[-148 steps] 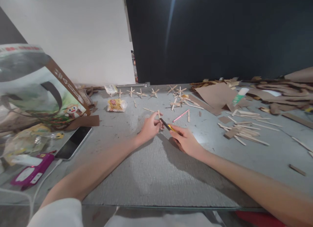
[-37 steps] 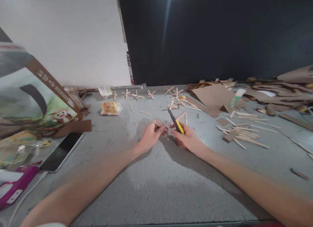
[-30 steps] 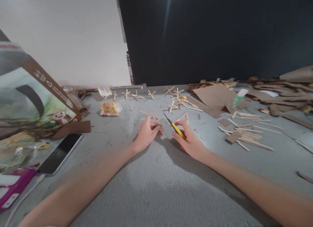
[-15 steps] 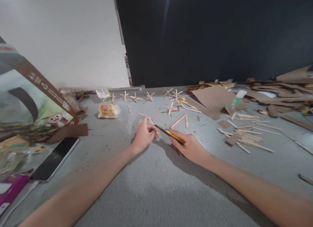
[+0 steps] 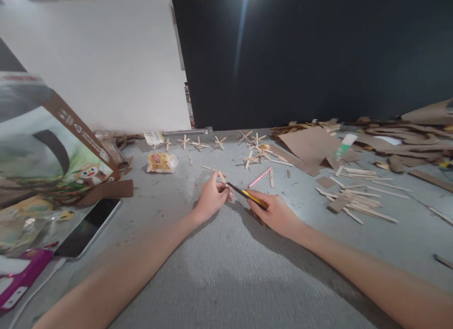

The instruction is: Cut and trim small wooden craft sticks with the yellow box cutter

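Note:
Near the middle of the table, my left hand (image 5: 212,197) is closed on a short wooden stick (image 5: 222,178) that slants up from its fingers. My right hand (image 5: 278,212) grips a yellow and black utility knife (image 5: 255,199), its dark blade end pointing left and meeting the stick at my left fingertips. Another thin stick (image 5: 210,168) shows just beyond my left hand; whether it is held or lies on the table I cannot tell. A pink patterned pen-like rod (image 5: 260,177) and a short stick (image 5: 272,178) lie beyond my right hand.
Star-shaped stick pieces (image 5: 219,143) stand along the back. Loose sticks (image 5: 368,207), brown cardboard (image 5: 304,144) and a green-and-white glue stick (image 5: 346,146) are on the right. A phone (image 5: 88,228), a yellow packet (image 5: 161,163) and a large printed bag (image 5: 53,145) are on the left.
The view has shifted slightly, so everything on the left sits a bit further right. Both hands keep the same grip, and the stick now shows more clearly above my left fingers.

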### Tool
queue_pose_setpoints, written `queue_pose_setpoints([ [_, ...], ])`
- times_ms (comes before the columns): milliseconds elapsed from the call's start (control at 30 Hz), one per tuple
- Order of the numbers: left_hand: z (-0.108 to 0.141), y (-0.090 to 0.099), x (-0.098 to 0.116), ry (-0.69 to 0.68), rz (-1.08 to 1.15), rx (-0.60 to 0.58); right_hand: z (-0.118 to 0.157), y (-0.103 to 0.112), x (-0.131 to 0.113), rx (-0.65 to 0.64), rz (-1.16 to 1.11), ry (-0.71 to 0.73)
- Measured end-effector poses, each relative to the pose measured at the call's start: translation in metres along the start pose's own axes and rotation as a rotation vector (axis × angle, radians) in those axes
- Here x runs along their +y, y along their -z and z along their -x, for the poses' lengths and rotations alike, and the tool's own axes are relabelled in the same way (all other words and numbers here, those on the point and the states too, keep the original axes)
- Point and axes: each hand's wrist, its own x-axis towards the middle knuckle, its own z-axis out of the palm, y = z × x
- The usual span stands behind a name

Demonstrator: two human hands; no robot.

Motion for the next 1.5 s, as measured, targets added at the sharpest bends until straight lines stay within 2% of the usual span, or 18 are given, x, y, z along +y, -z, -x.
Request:
queue_pose_setpoints([
  [867, 0.002, -0.0009, 0.0031, -0.01, -0.011, -0.022, 0.0026, -0.0005, 0.0019, 0.02, -0.014, -0.004],
  [1100, 0.0017, -0.0022, 0.003, -0.007, -0.016, -0.008, 0.0019, -0.0007, 0.0024, 0.021, 0.009, 0.036],
  [1500, 0.0016, -0.0019, 0.0048, -0.021, -0.006, 0.006, 0.0023, -0.0003, 0.0036, 0.016, 0.01, 0.011],
])
